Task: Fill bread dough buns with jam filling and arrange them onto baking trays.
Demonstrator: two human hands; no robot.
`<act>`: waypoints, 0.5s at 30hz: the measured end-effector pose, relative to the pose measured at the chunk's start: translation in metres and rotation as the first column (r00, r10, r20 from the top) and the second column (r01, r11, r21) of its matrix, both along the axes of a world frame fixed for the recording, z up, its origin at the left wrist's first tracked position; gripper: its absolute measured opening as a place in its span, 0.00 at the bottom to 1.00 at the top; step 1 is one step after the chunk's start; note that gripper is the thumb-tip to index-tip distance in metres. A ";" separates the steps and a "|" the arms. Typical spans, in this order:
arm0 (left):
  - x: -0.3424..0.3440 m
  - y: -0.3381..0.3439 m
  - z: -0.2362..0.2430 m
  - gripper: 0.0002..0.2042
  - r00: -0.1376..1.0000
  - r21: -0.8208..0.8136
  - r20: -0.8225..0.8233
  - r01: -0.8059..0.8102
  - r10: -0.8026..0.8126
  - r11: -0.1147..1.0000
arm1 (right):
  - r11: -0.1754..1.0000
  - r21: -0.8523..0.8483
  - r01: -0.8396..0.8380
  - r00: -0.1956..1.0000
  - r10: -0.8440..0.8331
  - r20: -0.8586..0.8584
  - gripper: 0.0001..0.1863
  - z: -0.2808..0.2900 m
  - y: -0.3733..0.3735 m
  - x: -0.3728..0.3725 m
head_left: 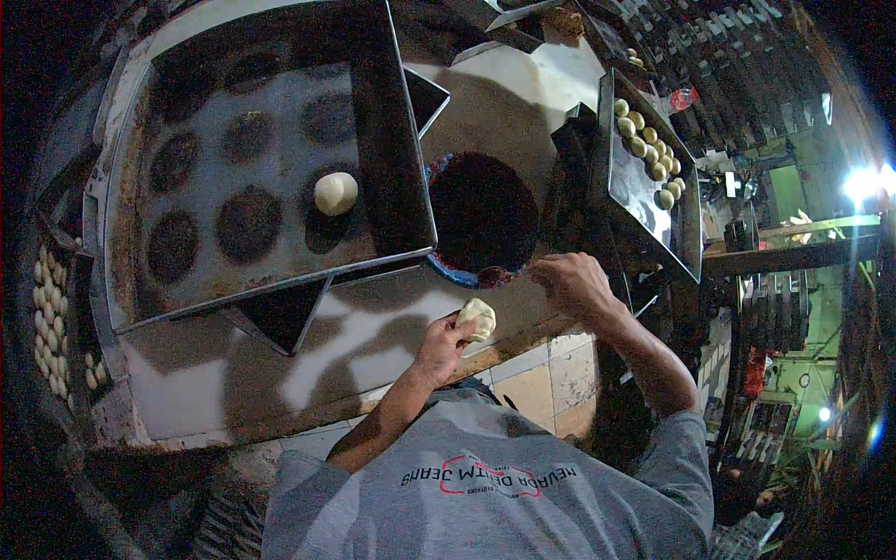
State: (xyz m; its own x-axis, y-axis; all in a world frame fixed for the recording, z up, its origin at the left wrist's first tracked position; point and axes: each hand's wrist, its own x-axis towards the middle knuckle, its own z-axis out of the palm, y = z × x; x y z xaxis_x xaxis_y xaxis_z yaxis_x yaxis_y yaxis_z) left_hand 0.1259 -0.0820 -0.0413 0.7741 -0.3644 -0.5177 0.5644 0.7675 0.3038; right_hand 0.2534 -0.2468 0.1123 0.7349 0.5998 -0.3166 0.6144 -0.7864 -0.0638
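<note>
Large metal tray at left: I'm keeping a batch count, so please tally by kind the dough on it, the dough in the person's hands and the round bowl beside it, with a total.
Pale dough ball on the large metal tray: 1
Dough piece in the left hand: 1
Blue-rimmed bowl: 1
Total: 3

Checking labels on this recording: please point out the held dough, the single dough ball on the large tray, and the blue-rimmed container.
Held dough [479, 320]: head view, middle of its visible face.
Single dough ball [336, 194]: head view, its centre.
Blue-rimmed container [456, 276]: head view, near rim.
</note>
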 end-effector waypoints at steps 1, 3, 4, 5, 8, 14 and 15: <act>0.000 0.001 -0.001 0.13 1.000 -0.035 0.028 -0.009 0.010 0.999 | 0.999 -0.015 0.039 0.998 -0.040 -0.044 0.14 0.001 0.001 0.002; -0.003 0.001 -0.001 0.13 0.998 -0.070 0.058 -0.018 0.022 0.997 | 0.997 -0.030 0.078 0.993 -0.080 -0.085 0.13 0.002 0.001 0.007; -0.004 0.003 0.003 0.13 0.999 -0.050 0.051 -0.009 0.011 0.999 | 0.988 0.075 0.131 0.971 -0.113 -0.210 0.11 0.000 -0.002 0.012; -0.005 0.004 0.006 0.13 0.999 -0.029 0.045 -0.001 0.002 1.000 | 0.966 0.173 0.194 0.934 -0.128 -0.334 0.09 0.000 -0.003 0.018; -0.009 0.007 0.012 0.13 0.998 0.003 -0.045 0.042 -0.042 0.999 | 0.893 0.170 0.418 0.829 -0.297 -0.474 0.09 0.002 0.001 0.038; -0.018 0.018 0.014 0.15 1.000 -0.070 0.022 0.022 -0.021 0.997 | 0.974 0.176 0.144 0.988 -0.151 0.029 0.07 -0.065 0.009 0.050; -0.020 0.019 0.011 0.15 1.000 -0.067 0.025 0.020 -0.018 0.998 | 0.987 0.114 0.117 0.974 -0.136 0.180 0.06 -0.075 0.011 0.045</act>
State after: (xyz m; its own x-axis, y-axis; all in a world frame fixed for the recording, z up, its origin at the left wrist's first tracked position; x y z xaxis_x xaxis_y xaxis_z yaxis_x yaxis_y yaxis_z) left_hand 0.1057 -0.0631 -0.0299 0.7787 -0.4123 -0.4729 0.5722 0.7759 0.2656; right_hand 0.2986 -0.2362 0.0376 0.8470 0.5203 -0.1088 0.5191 -0.8537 -0.0411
